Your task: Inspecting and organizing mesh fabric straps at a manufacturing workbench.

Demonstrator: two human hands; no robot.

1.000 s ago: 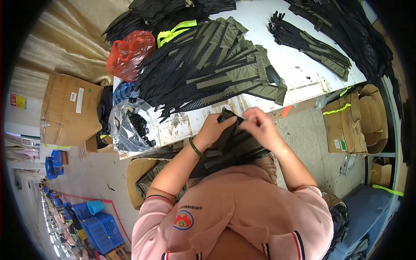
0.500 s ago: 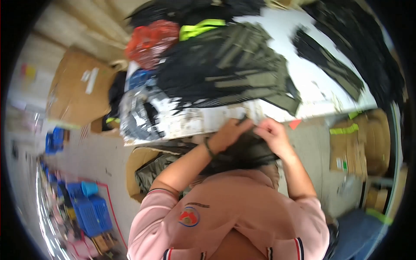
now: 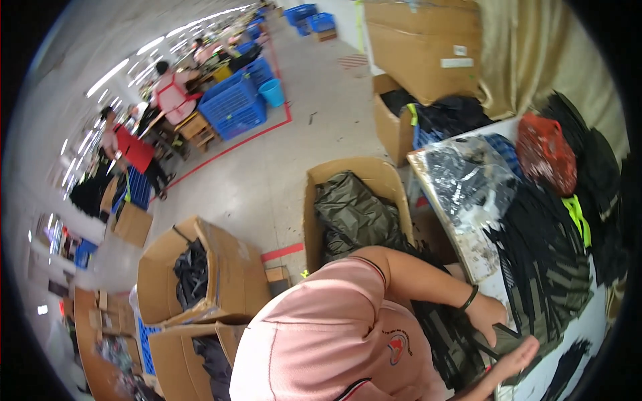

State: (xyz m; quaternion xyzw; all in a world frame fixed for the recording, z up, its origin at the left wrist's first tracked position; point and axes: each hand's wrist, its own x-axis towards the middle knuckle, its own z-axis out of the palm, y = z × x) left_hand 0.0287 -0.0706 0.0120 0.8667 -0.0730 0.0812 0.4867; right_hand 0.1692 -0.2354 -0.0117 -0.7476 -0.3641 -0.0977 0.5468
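Note:
My left hand (image 3: 490,313), with a black band on its wrist, grips a dark olive and black fabric piece (image 3: 503,335) at the edge of the work table (image 3: 483,257). Just below it, my right hand (image 3: 520,358) holds the same piece from the other side, fingers stretched along it. More black strap material (image 3: 447,334) hangs between my arms toward my lap. A spread pile of olive and black mesh pieces (image 3: 545,260) lies on the table just beyond my hands.
A clear bag of black parts (image 3: 461,179) and a red bag (image 3: 545,154) lie farther along the table. An open cardboard box of olive fabric (image 3: 354,207) stands beside my left arm. More boxes (image 3: 200,267) sit behind. Other people (image 3: 170,93) work near blue crates (image 3: 234,107).
The view has swung far to the left, so the floor, boxes and other workers now show. Both hands stay together on the fabric piece at the table edge.

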